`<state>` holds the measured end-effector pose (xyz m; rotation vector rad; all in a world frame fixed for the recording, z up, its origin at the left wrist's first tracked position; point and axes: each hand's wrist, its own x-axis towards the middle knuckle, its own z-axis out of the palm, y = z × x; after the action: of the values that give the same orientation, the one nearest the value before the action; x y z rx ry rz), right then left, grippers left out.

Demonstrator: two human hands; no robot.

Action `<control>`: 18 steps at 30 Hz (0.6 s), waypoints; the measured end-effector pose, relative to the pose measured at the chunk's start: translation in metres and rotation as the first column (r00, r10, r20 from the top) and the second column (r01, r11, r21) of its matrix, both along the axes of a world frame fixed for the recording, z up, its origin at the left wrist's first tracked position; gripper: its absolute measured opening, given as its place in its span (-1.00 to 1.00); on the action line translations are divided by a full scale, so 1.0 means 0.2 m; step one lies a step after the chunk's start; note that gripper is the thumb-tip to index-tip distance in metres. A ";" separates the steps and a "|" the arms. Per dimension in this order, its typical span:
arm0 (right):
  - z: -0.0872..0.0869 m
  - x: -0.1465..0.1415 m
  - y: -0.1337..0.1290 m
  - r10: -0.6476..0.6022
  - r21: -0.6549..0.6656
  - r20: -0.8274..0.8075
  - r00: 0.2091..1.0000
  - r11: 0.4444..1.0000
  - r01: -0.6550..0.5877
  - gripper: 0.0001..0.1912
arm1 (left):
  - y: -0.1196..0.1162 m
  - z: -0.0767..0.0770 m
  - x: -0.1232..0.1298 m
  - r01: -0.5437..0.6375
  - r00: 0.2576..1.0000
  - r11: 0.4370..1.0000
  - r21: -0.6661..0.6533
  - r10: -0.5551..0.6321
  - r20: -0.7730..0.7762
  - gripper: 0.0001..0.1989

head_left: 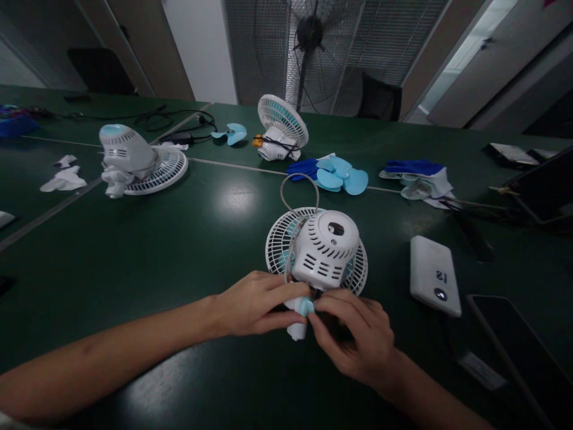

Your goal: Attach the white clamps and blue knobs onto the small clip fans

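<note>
A small white electric fan (pixel 329 248) lies face down on the green table in front of me, its round grille under the motor housing and its cable looped behind. At its near end a white clip-like base carries a light blue knob (pixel 305 306). My left hand (pixel 268 301) pinches the base from the left, thumb below and fingers above. From the right, my right hand (pixel 356 328) closes thumb and fingertips on the blue knob. The fingers partly cover the joint between base and housing.
Two more small fans (pixel 134 158) (pixel 282 128) stand farther back. Blue fan blades (pixel 342 175), another blade set (pixel 230 134) and gloves (pixel 421 177) lie across the table. To my right are a white power bank (pixel 434 275) and a dark phone-like slab (pixel 514 352).
</note>
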<state>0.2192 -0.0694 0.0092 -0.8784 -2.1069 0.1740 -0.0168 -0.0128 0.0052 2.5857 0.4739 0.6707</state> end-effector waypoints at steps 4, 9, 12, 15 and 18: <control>-0.05 0.09 0.05 0.112 0.092 0.138 0.984 0.988 -0.125 -0.64 | 0.00 0.00 0.00 0.004 1.000 1.000 0.011 -0.004 0.000 -0.66; -0.07 0.10 0.07 0.083 0.119 0.112 0.990 0.988 -0.096 -0.69 | 0.00 0.00 0.00 0.002 1.000 1.000 0.023 -0.003 0.006 -0.66; -0.04 0.07 0.05 0.042 0.099 0.066 0.997 0.994 -0.049 -0.81 | 0.00 0.00 0.00 0.000 1.000 1.000 0.010 0.000 0.007 -0.68; -0.01 0.00 0.02 0.004 0.006 -0.019 1.000 1.000 -0.004 -0.98 | 0.00 0.00 0.00 -0.011 1.000 1.000 0.005 0.011 -0.007 -0.68; 0.02 -0.06 -0.02 -0.095 -0.057 -0.028 0.995 0.994 0.094 -0.82 | 0.00 -0.01 0.00 -0.015 1.000 1.000 0.024 0.015 -0.003 -0.67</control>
<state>0.2072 -0.0727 0.0136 -0.9999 -2.0355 0.1959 -0.0171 -0.0131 0.0041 2.6081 0.4893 0.6819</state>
